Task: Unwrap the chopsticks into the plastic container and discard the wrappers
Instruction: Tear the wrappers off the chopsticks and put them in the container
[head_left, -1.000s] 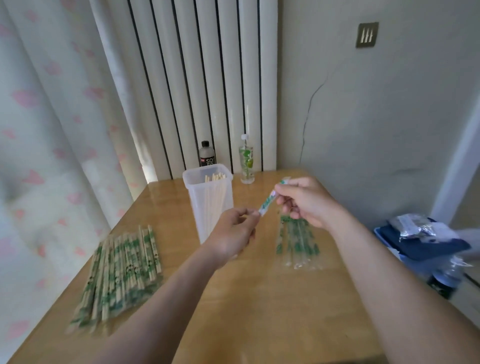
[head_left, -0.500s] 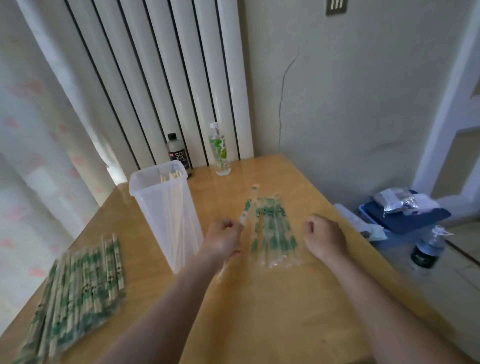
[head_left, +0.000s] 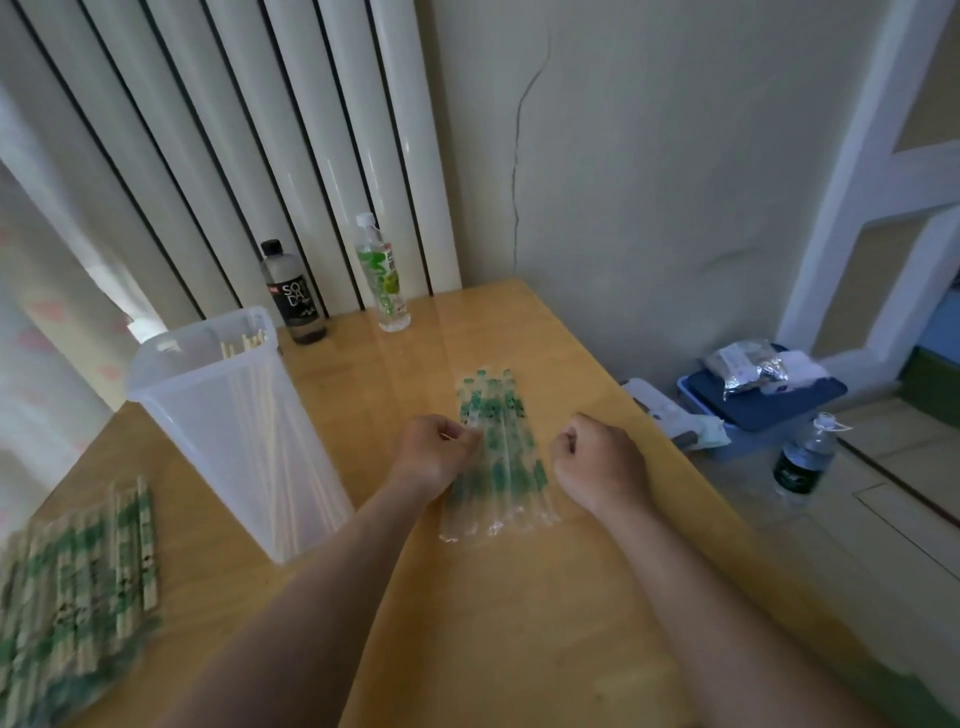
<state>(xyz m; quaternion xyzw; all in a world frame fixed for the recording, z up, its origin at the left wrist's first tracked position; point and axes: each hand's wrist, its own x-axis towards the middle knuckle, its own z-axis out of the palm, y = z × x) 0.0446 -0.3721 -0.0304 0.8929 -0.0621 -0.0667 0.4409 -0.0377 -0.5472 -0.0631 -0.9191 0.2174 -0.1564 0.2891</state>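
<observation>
Wooden worktop (head_left: 519, 623): wrapper (head_left: 471, 423) lowered onto pile (head_left: 511, 467), 3 o'clock of container (head_left: 234, 415); left hand (head_left: 434, 452) pinches it; right hand (head_left: 597, 457) released, curled empty. Discard near done.

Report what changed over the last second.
Both hands came down from mid-air to the table. The right hand let go of the wrapper and is curled and empty; the left hand lowered it onto the empty wrappers. Container and wrapped chopsticks stayed put.
</observation>
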